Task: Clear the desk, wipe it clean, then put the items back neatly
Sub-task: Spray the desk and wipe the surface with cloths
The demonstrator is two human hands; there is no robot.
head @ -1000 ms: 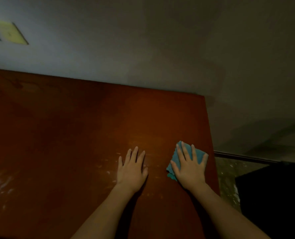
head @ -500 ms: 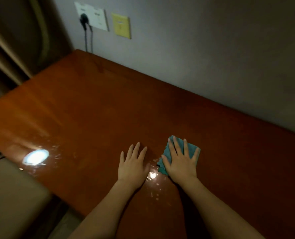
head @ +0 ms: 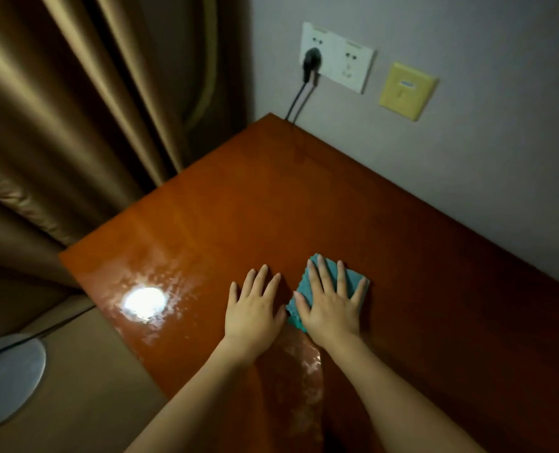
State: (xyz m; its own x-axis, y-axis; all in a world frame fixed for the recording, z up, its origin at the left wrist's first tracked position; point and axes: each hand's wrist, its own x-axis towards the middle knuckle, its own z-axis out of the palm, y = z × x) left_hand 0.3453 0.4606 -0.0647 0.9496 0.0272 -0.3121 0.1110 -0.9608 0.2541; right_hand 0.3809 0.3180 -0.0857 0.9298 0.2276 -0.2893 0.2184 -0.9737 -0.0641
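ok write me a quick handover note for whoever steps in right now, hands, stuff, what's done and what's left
Left hand: flat and open on the desk, holding nothing.
Right hand: fingers spread flat, pressing the teal cloth onto the desk near its front edge.
Done: nothing else lies on the visible desktop; wet streaks shine near the left corner.
Left: finish wiping, toward the wall and the socket corner, then put the items back. They are out of view.

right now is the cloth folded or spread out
Folded: the cloth is a small compact pad, mostly covered by the flat right hand.
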